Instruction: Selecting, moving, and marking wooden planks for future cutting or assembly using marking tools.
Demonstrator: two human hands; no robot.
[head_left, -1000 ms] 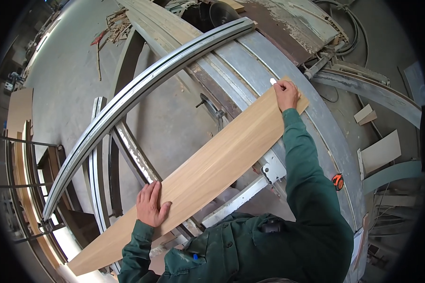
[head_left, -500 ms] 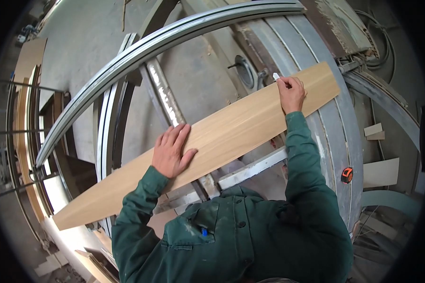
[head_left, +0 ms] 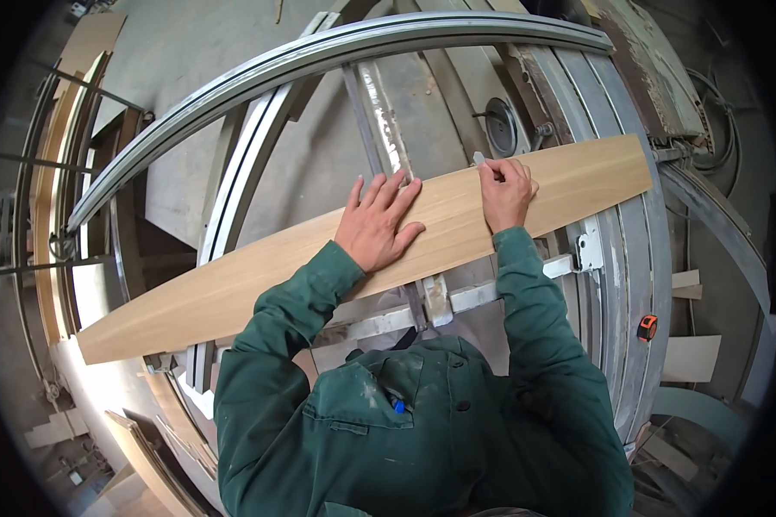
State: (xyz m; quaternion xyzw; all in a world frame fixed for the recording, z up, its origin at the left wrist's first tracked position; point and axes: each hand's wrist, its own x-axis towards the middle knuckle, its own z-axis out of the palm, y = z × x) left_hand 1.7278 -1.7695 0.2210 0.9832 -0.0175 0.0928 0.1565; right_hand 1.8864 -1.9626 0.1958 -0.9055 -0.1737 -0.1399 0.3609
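A long pale wooden board lies slantwise before me, its left end tapering, its right end on a grey slatted metal table. My left hand rests flat on the board near its middle, thumb and fingers spread. To the right of it, my right hand is closed at the board's far edge. Between its thumb and fingertips it pinches a small pale pointed piece, whose kind I cannot make out. Most of that piece is hidden by the fingers.
An orange and black tape measure sits on the slatted metal table. Beyond the board, a long aluminium rail crosses the view. A round metal disc is set behind my right hand. Boards lean at the lower left.
My right hand has slid left along the board's far edge, closer to my left hand, still pinching the pale piece. The view has turned, while my left hand stays flat on the board.
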